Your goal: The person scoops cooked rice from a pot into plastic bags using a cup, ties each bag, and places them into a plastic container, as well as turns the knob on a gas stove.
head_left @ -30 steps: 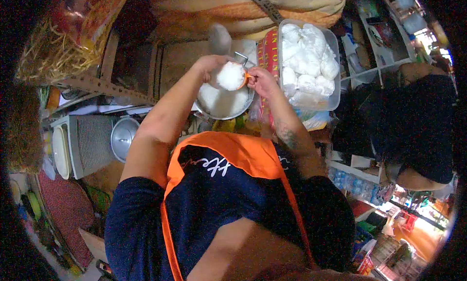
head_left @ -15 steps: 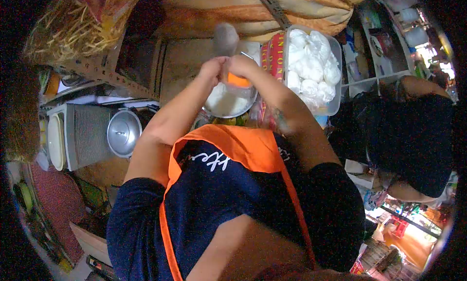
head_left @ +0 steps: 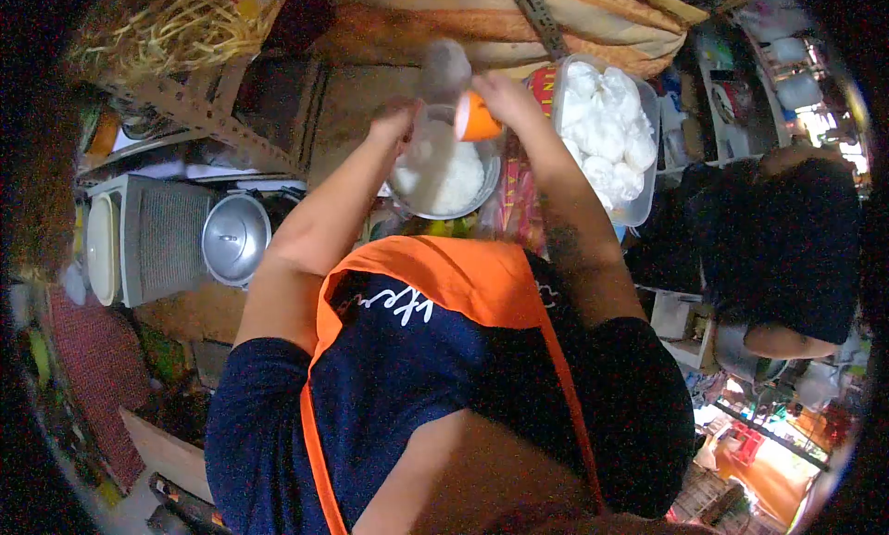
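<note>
My right hand (head_left: 497,98) is closed on an orange cup (head_left: 481,120). The cup is tilted, its pale opening turned left toward my other hand. My left hand (head_left: 398,123) is closed at the edge of what looks like a clear plastic bag (head_left: 433,127), though its outline is blurred. Below both hands stands a round metal bowl (head_left: 496,188) containing a white, loose-looking substance (head_left: 451,185). I cannot make out whether the bag touches that substance.
Right of the bowl, a clear plastic tub (head_left: 654,155) holds several white filled bags (head_left: 602,118). A red printed sack (head_left: 526,206) lies beside it. A lidded metal pot (head_left: 236,239) stands at left. Another person in black (head_left: 782,248) is at far right.
My hands have moved apart. The right hand has raised the orange cup up and right, tipping its opening leftward. More of the white substance in the bowl shows.
</note>
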`<state>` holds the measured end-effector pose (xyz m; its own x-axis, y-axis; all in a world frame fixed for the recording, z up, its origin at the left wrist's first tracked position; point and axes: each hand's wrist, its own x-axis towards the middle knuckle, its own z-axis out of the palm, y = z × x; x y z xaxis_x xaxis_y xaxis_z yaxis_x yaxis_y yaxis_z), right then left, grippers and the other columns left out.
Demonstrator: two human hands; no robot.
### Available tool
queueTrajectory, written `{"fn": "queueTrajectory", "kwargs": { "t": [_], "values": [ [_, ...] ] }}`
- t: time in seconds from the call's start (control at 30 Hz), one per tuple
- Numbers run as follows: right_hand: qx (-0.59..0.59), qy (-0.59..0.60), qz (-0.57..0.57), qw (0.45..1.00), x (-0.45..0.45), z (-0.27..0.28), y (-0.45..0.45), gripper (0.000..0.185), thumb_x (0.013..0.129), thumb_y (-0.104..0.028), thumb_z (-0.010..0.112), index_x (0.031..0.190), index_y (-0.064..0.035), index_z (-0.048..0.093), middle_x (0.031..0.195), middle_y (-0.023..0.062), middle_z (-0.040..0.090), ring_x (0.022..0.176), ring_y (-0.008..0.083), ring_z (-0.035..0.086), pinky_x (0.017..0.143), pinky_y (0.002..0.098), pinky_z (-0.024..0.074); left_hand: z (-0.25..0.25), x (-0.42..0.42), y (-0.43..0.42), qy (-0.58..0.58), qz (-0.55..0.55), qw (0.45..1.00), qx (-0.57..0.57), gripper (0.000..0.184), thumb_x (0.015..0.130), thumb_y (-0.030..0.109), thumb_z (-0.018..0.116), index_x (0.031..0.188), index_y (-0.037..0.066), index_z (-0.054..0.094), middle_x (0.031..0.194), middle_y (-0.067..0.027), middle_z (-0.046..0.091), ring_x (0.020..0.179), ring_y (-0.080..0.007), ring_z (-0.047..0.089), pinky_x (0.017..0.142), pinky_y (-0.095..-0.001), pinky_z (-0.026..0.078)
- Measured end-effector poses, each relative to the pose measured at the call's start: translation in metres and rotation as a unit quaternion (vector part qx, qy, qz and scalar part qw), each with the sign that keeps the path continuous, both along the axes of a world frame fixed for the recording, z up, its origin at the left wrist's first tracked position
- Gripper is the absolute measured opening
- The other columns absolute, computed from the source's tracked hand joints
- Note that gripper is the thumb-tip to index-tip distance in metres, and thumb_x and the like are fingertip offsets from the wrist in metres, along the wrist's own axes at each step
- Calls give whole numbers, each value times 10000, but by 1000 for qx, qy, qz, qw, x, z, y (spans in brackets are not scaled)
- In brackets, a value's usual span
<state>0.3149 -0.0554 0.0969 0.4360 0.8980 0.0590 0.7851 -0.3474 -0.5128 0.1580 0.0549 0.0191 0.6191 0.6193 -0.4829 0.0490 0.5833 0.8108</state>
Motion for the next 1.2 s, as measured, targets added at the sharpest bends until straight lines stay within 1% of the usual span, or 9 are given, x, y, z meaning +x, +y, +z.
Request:
{"fn": "queueTrajectory", "kwargs": {
  "t": [0.17,0.4,0.6,0.83,0.93,0.97,1.07,1.13,1.2],
  "values": [
    [-216,163,71,960,-33,-64,-37,268,752,-333,462,741,-74,527,556,94,531,498,188,536,496,343,423,50,-21,-3,42,-17,989,142,113,763,166,490,801,64,517,512,-5,434,397,-100,376,355,-233,285],
    [155,59,-22,986,-69,-93,-14,456,556,-366,667,858,-50,539,939,157,513,788,278,530,694,342,417,97,-28,-24,33,-95,969,224,139,773,190,492,806,61,531,599,-17,490,463,-98,419,414,-234,332],
    [-18,188,97,977,-28,8,-12,214,601,-120,631,781,-33,553,635,68,557,573,154,541,506,290,426,101,-40,0,123,-31,938,323,236,755,221,526,888,26,544,768,-44,554,644,-143,492,570,-267,389],
    [104,125,91,983,-21,72,-21,121,618,-33,587,736,-46,563,564,34,527,482,94,496,441,237,411,119,-22,-18,46,-308,814,491,162,744,180,539,774,26,577,657,-57,557,590,-149,498,565,-292,401],
    [253,338,93,902,-6,60,-33,431,608,-94,662,997,-63,477,945,92,521,721,102,512,595,221,435,128,-4,-10,85,-280,785,546,155,734,177,541,794,38,572,647,-93,554,565,-153,502,539,-294,405],
    [183,291,85,935,3,48,-38,876,462,-298,771,1176,-63,321,1143,141,402,941,192,476,729,312,424,138,-1,-13,77,-274,778,560,160,731,180,540,787,33,570,642,-105,548,562,-160,501,538,-295,404],
    [-29,130,64,989,-18,10,-58,985,419,-445,749,1199,-41,304,1152,148,417,1008,257,444,815,362,386,162,8,-35,26,-281,798,533,172,730,191,533,754,22,562,613,-136,515,554,-180,493,542,-300,399],
    [-144,165,42,975,-30,-10,-44,744,510,-449,661,1082,-36,422,935,123,529,823,249,515,726,328,418,176,21,-49,-27,-302,714,631,177,736,197,531,763,25,567,605,-115,520,574,-156,498,549,-278,400],
    [196,110,21,974,-36,-44,-14,407,657,-318,565,949,-42,496,779,87,541,679,188,510,610,305,429,187,24,-59,-52,-318,727,606,176,735,183,530,775,18,575,622,-92,544,599,-148,519,559,-272,406]
  ]
}}
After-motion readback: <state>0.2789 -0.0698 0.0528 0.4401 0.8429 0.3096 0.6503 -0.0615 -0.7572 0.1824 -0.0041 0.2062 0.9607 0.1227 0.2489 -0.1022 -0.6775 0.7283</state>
